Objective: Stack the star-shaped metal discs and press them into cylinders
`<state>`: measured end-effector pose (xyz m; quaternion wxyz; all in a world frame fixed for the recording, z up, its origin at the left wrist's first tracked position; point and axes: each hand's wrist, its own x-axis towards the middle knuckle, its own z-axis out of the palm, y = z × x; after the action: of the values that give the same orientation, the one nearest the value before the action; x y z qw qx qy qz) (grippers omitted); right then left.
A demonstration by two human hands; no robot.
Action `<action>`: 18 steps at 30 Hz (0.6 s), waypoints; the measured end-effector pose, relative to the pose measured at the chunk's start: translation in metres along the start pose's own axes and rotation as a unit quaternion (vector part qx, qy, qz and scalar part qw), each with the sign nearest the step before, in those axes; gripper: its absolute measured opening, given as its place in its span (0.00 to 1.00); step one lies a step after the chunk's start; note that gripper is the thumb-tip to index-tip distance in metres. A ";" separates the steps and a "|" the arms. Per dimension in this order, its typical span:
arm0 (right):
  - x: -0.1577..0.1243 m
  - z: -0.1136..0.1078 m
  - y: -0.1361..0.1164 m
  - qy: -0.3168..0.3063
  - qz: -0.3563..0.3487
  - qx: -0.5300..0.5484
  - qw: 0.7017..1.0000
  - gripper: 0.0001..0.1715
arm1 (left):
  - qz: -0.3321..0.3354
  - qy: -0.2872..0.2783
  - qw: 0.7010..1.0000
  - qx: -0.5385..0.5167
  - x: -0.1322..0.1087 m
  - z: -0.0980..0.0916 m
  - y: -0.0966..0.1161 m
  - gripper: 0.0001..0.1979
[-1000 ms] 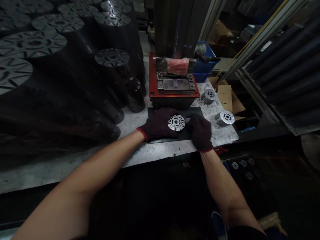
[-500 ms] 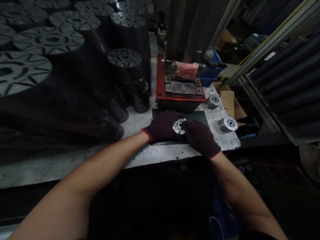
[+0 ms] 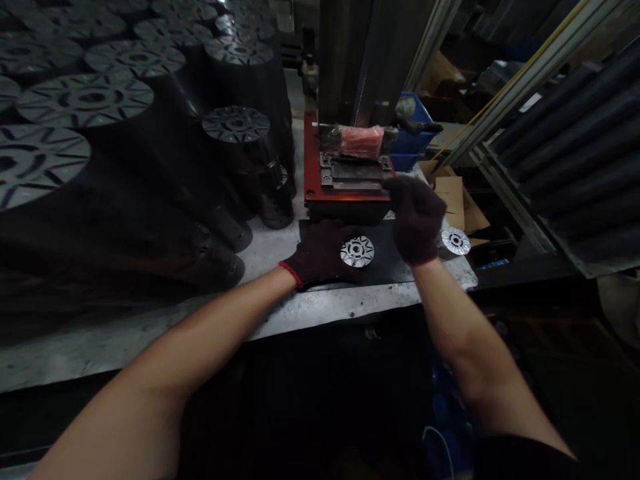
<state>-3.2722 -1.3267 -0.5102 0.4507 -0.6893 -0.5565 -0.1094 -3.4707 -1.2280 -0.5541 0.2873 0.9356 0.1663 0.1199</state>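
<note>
My left hand (image 3: 323,253), in a dark maroon glove with a red cuff, is wrapped round the left side of a slotted round metal core (image 3: 364,248) on a dark mat (image 3: 387,260). The core's bright face with its spoke-like slots and centre hole is turned up. My right hand (image 3: 417,213), in a matching glove, is raised at the right front corner of a red-based press fixture (image 3: 315,193). Its fingers are closed together, the tips near the fixture's metal plate (image 3: 357,177). Whatever they may pinch is too small and dark to make out.
Tall stacks of dark slotted cores (image 3: 85,100) crowd the left of the bench, with a shorter stack (image 3: 237,127) beside the fixture. Another small core (image 3: 455,241) stands at the right edge. Behind are a blue bin (image 3: 417,147) and a cardboard box (image 3: 450,200).
My right hand has lifted off the core and moved up and right to the fixture's corner. My left hand stays around the core, whose face is now fully uncovered.
</note>
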 end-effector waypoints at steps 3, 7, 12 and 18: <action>-0.061 -0.013 -0.001 0.033 0.106 0.035 0.993 0.23 | -0.005 -0.003 0.999 -0.032 0.001 0.000 0.001 0.49; -0.098 -0.019 -0.010 -0.016 0.160 0.060 0.985 0.19 | -0.018 0.007 0.999 -0.051 0.002 0.000 0.000 0.50; -0.093 -0.008 -0.020 -0.089 0.141 0.098 0.981 0.24 | -0.012 0.008 0.999 -0.035 0.003 -0.001 0.005 0.47; -0.086 -0.012 -0.023 -0.175 0.037 -0.057 0.982 0.23 | -0.015 0.003 1.000 -0.025 0.004 -0.001 0.007 0.47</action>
<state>-3.3184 -1.3937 -0.5478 0.3106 -0.7422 -0.5939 -0.0022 -3.4658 -1.2313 -0.5482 0.3123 0.9250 0.1784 0.1222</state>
